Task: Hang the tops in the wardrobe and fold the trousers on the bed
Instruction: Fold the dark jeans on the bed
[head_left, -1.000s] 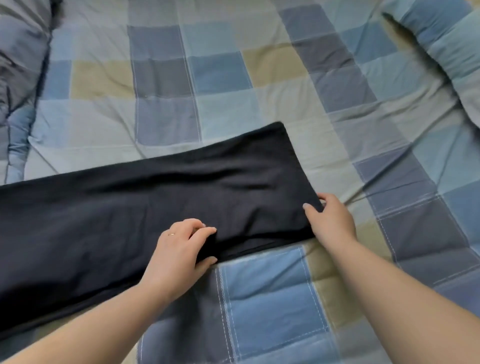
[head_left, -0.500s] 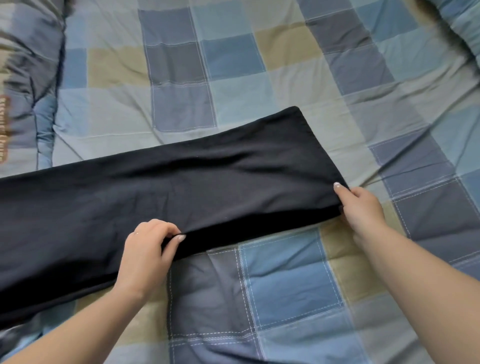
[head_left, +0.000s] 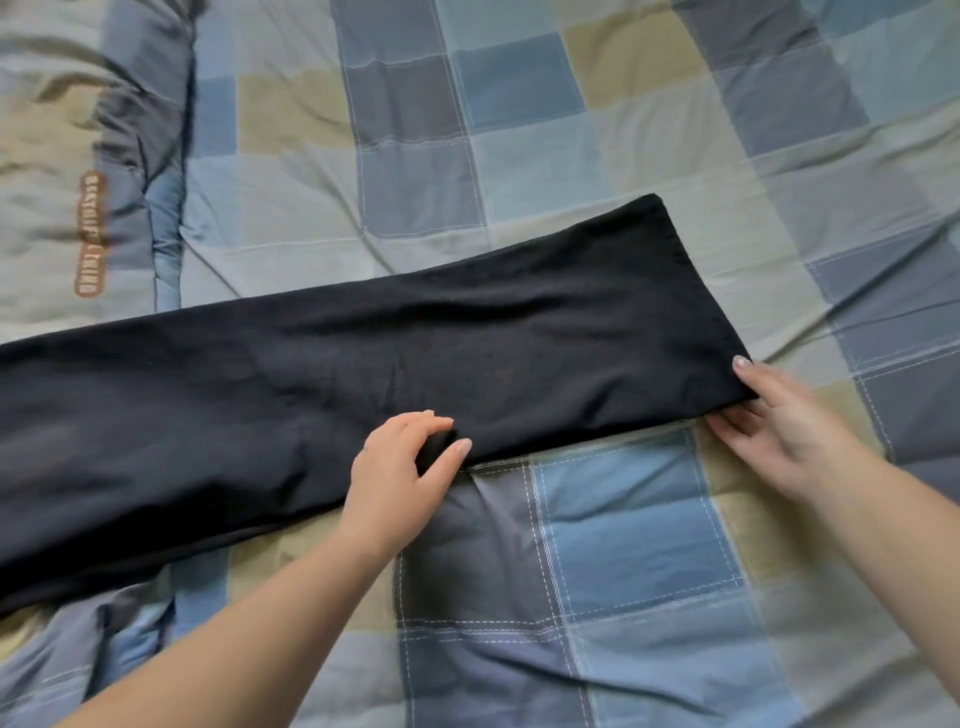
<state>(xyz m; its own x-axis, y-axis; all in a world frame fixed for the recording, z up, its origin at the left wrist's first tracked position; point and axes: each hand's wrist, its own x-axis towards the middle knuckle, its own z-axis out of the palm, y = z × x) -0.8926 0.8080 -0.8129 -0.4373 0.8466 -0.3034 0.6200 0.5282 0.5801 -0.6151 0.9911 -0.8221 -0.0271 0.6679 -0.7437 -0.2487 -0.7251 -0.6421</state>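
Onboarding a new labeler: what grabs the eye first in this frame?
Dark trousers lie in a long band across the middle of a blue, grey and tan checked quilt. The left hand pinches their near edge at centre; the right hand grips the near right corner.

trousers (head_left: 363, 374): run off the left edge, waist end unseen | brown label (head_left: 89, 234) on quilt: lettering too blurred to read | right hand (head_left: 779, 426): fingers partly tucked under trouser hem
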